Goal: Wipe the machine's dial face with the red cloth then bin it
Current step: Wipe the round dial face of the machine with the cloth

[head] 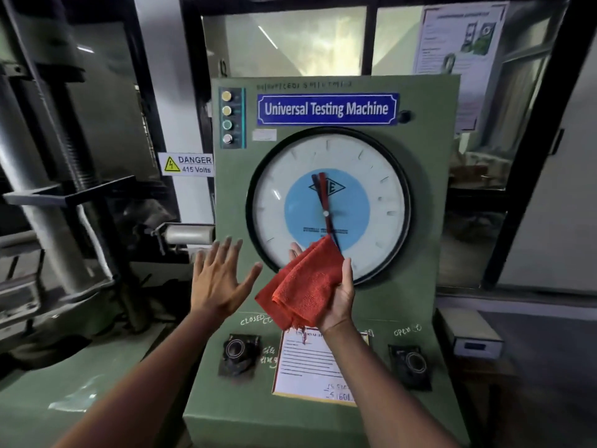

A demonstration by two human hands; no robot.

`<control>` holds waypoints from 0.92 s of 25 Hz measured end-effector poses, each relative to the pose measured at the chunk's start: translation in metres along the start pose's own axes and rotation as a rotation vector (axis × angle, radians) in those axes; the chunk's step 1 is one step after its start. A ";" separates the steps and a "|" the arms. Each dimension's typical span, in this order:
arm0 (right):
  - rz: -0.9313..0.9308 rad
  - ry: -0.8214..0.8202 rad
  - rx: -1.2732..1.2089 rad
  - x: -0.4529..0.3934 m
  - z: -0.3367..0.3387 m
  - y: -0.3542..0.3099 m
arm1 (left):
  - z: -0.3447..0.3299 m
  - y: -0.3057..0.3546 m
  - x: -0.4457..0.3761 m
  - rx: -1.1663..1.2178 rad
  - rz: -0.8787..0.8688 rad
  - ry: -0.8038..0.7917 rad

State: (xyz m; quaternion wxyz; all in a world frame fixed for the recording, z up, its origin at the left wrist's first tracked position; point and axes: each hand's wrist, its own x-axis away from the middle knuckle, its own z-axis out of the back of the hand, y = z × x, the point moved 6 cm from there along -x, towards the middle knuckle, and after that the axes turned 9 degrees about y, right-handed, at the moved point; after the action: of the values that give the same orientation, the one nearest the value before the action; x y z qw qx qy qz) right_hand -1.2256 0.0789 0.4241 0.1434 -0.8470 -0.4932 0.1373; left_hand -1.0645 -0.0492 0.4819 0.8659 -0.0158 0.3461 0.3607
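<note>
One machine: your landmark is the green machine, its upright front panel facing you and a sloped console below.
Dial face: the round dial face sits in the middle of that panel, black-rimmed, white with a blue centre, its red and black pointers close together and aimed nearly straight up.
Nameplate: the blue nameplate reading "Universal Testing Machine" is above the dial.
Danger sign: the danger sign, marked 415 Volts, hangs just off the panel's left edge.
Paper sheet: a printed paper sheet lies on the console under the dial, between two black knobs.
Red cloth: the red cloth is folded and held in front of the dial's lower left rim, its top corner overlapping the glass; you cannot tell whether it touches.
Right hand: your right hand grasps the cloth, palm turned toward you, thumb along its right edge.
Left hand: your left hand holds nothing, fingers spread wide, raised left of the dial.
</note>
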 end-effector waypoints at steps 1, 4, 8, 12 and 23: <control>0.009 0.003 -0.006 -0.006 0.002 -0.013 | -0.008 0.012 -0.007 0.004 -0.010 -0.004; 0.035 0.008 -0.011 -0.024 0.007 -0.042 | -0.029 0.035 -0.029 0.031 -0.042 -0.001; 0.139 0.104 0.069 -0.056 0.024 -0.076 | -0.064 0.050 -0.066 0.075 -0.072 -0.017; 0.239 0.228 0.145 -0.102 0.025 -0.125 | -0.090 0.054 -0.128 0.118 -0.100 0.009; 1.151 1.089 1.789 -0.242 -0.011 -0.271 | -0.143 0.032 -0.332 0.145 -0.276 0.260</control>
State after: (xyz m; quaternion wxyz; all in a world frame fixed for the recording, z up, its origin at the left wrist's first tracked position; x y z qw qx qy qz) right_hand -1.5524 -0.0060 0.5593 0.7899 -0.4903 0.3548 0.0991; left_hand -1.3350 -0.2686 0.5827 0.8539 -0.0470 0.4749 0.2077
